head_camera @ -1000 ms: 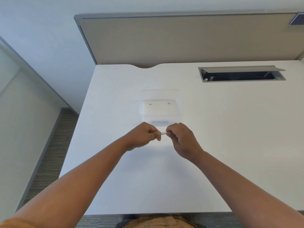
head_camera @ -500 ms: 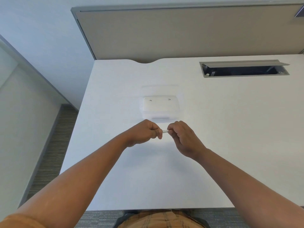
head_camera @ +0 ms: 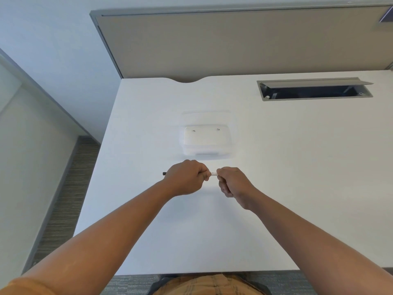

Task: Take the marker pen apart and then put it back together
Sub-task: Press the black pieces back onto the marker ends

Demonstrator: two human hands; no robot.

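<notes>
I hold a marker pen (head_camera: 213,173) level above the white desk, between both fists. Only a short white stretch of its barrel shows in the gap between my hands. A dark end (head_camera: 164,173) sticks out past the left side of my left hand (head_camera: 187,177), which is closed around the pen. My right hand (head_camera: 232,181) is closed on the pen's right end; that end is hidden inside the fist. Whether the pen's parts are joined or apart cannot be seen.
A clear plastic box (head_camera: 205,141) with its lid open lies just beyond my hands. A grey cable hatch (head_camera: 314,89) is open at the back right of the desk (head_camera: 297,167). A beige partition (head_camera: 234,43) closes the far edge. The desk's left edge drops to carpet.
My hands have drawn slightly apart, and the pen's dark end now shows past my left hand. The view has tilted a little.
</notes>
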